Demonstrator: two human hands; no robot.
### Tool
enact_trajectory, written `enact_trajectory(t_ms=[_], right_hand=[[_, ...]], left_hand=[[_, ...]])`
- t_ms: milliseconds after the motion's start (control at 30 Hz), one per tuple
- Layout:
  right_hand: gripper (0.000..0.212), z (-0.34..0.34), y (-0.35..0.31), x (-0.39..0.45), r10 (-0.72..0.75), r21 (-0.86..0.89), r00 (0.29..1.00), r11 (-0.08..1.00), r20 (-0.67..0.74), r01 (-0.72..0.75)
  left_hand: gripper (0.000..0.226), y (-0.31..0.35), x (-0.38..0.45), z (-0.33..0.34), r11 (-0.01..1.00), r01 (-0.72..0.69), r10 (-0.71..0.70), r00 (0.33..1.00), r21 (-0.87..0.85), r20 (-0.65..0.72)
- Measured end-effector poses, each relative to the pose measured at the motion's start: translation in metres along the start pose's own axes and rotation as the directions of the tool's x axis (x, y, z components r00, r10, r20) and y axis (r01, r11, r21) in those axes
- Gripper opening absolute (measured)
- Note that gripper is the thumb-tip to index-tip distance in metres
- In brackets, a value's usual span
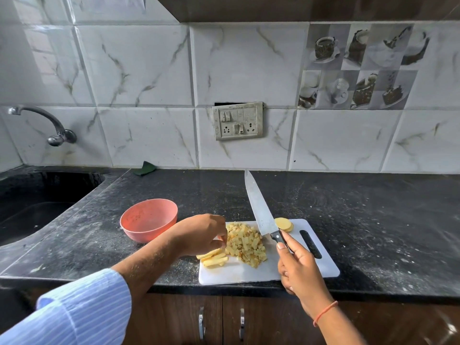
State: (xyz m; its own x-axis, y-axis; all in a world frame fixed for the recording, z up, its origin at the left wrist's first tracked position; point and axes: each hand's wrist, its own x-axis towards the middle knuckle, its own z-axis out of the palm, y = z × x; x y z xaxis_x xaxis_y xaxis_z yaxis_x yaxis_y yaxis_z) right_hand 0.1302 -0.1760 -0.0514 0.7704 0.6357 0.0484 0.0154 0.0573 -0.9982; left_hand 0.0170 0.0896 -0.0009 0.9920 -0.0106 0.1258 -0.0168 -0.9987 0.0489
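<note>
A white cutting board (326, 263) lies at the counter's front edge. A heap of diced potato (246, 242) covers its middle. Several potato sticks (215, 260) lie at its left end, and round potato slices (283, 224) sit at its far side. My right hand (297, 267) grips the black handle of a large kitchen knife (258, 205), whose blade points up and away above the board. My left hand (201, 235) hovers over the board's left part with curled fingertips at the sticks; whether it pinches a piece I cannot tell.
A pink bowl (149, 220) stands on the black counter (373, 220) left of the board. A sink (37, 200) with a tap (49, 125) is at far left. A green scrub pad (144, 168) lies by the wall. Cabinet doors with handles (221, 322) are below.
</note>
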Motion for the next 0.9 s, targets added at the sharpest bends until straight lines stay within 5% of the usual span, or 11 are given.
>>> enact_trajectory(t_ms=[300,433,567,733,900], right_hand=[[0.039,0.002,-0.002,-0.002,0.013,-0.004,1.0,1.0,0.002,-0.013],[0.041,0.002,-0.001,-0.003,0.022,-0.037,1.0,0.999,-0.007,-0.022],[0.046,0.008,-0.004,-0.005,0.019,-0.194,1.0,0.981,-0.019,-0.023],[0.047,0.028,-0.017,-0.026,-0.07,-0.617,0.996,0.782,0.057,0.091],[0.05,0.051,-0.025,-0.044,-0.052,-0.767,0.991,0.629,0.124,0.128]], left_hand=[[0.036,-0.012,-0.038,0.014,0.908,0.271,-0.296,0.955,-0.318,-0.032],[0.022,-0.012,-0.063,0.048,0.817,0.368,-0.472,0.869,-0.444,-0.149],[0.032,-0.006,-0.079,0.072,0.76,0.418,-0.589,0.766,-0.497,-0.257],[0.023,0.004,-0.075,0.077,0.768,0.467,-0.615,0.729,-0.438,-0.301],[0.023,0.005,-0.076,0.077,0.777,0.478,-0.614,0.722,-0.41,-0.319]])
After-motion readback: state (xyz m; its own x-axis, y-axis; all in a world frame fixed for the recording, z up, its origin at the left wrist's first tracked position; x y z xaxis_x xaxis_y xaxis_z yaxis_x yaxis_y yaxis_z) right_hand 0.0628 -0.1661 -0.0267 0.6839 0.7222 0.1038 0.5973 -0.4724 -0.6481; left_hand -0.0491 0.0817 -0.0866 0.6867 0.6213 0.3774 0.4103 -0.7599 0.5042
